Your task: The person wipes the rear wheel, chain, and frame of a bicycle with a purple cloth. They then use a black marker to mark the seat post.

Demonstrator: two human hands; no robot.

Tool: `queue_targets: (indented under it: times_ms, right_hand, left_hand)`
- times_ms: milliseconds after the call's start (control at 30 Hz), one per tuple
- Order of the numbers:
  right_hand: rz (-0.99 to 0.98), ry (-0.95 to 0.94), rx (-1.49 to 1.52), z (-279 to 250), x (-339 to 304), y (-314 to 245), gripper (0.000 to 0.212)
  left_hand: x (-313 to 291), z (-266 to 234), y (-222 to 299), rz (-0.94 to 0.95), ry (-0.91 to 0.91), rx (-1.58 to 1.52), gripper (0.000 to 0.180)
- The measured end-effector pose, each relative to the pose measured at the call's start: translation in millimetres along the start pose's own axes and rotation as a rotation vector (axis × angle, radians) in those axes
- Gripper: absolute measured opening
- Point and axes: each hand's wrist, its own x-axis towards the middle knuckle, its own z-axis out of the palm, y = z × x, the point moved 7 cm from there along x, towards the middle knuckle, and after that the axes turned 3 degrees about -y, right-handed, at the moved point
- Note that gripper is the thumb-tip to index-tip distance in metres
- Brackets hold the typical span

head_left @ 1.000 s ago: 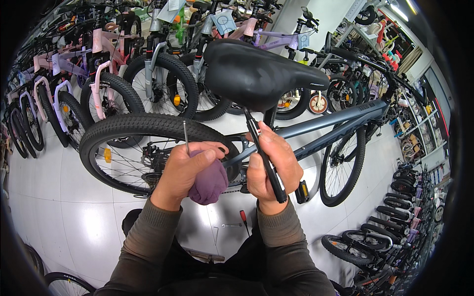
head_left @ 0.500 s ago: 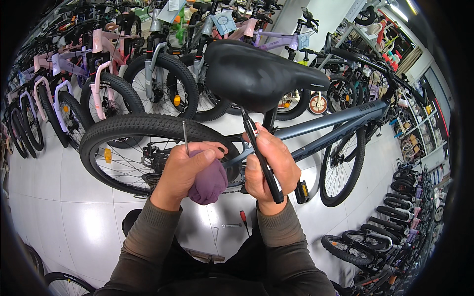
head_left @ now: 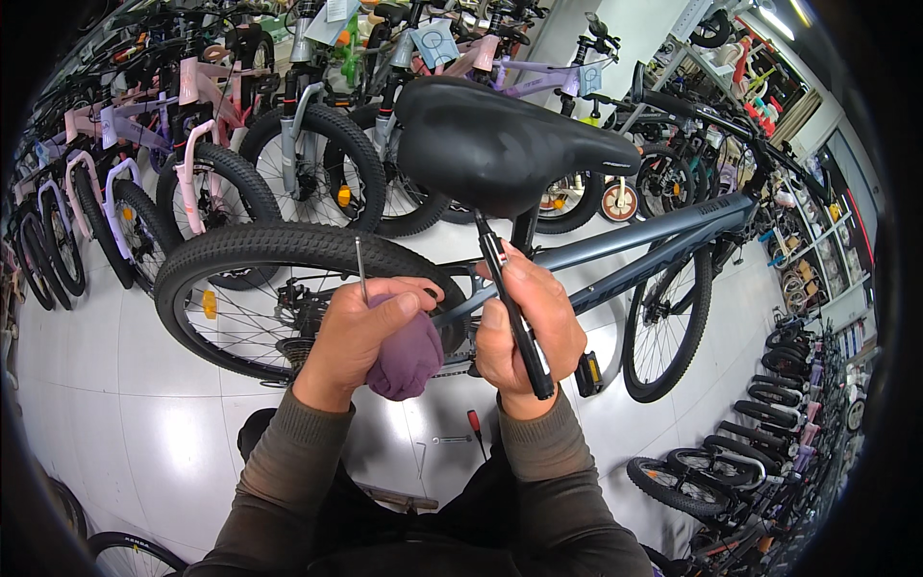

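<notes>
My left hand [head_left: 354, 332] is closed around a bunched purple cloth [head_left: 405, 363]. A thin metal rod [head_left: 361, 264] sticks up from the same hand, its lower end hidden by the fingers. Between thumb and fingertips there is also a small black piece [head_left: 430, 292], too small to name surely. My right hand [head_left: 540, 327] grips a black marker pen [head_left: 515, 317], its dark tip pointing up beneath the rear of a black bicycle saddle [head_left: 490, 144]. Just beyond both hands stands the blue-grey bicycle [head_left: 625, 240], rear wheel [head_left: 183, 279] to the left.
Below my hands, a red-handled screwdriver [head_left: 474, 421], a wrench [head_left: 450, 439] and an L-shaped hex key [head_left: 420, 460] lie on the pale floor. Rows of bicycles [head_left: 312, 144] line the far side, with more bikes [head_left: 711, 471] at right. Shelves [head_left: 836, 245] stand along the right wall.
</notes>
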Motion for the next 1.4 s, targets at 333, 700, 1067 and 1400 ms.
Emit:
queue_targets:
  times_ms: [333, 700, 1067, 1400]
  right_hand:
    - [-0.030, 0.030, -0.004, -6, 1, -3, 0.029]
    - [0.042, -0.008, -0.058, -13, -3, -5, 0.027]
    - [0.040, -0.051, -0.056, -1, -8, -3, 0.032]
    - [0.065, -0.055, -0.052, -2, -7, -3, 0.033]
  left_hand:
    - [1, -1, 1, 0.021, -0.009, -0.001, 0.027]
    - [1, 3, 1, -0.019, 0.009, -0.010, 0.025]
    - [0, 0, 4, 0.012, 0.004, 0.004, 0.029]
    - [1, -1, 2, 0.009, -0.003, -0.011, 0.030]
